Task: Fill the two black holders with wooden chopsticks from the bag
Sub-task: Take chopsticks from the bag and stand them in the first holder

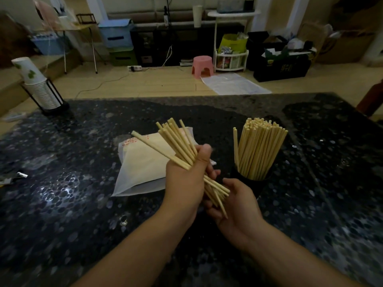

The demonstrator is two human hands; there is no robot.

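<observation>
Hands are meeting above the dark speckled counter, working a bundle of wooden chopsticks. The left hand is clenching the bundle around its middle, thumb pressing across the sticks, so that the blunt ends are fanning up and away to the left while the tapered tips are pointing down toward the person. The right hand is lying beneath those tips with its palm up and its fingers only slightly curled, cupping and touching the tips rather than gripping them.

Just behind the left hand, the pale bag is lying flat on the counter, with more sticks seemingly inside. To the right, one black holder is standing upright, already packed with chopsticks; a single stick at its left edge is leaning apart from the rest. A second holder is not visible, so its position cannot be given.

Judged from this layout, the step in hand is evening up the bundle before dropping it into a holder. Doing it well probably means loosening the left grip a little so that the sticks slide until their tips are sitting level against the right palm, drawing the splayed upper ends together, and then lowering the bundle tips first. The stack of paper cups at far left is standing well apart.
</observation>
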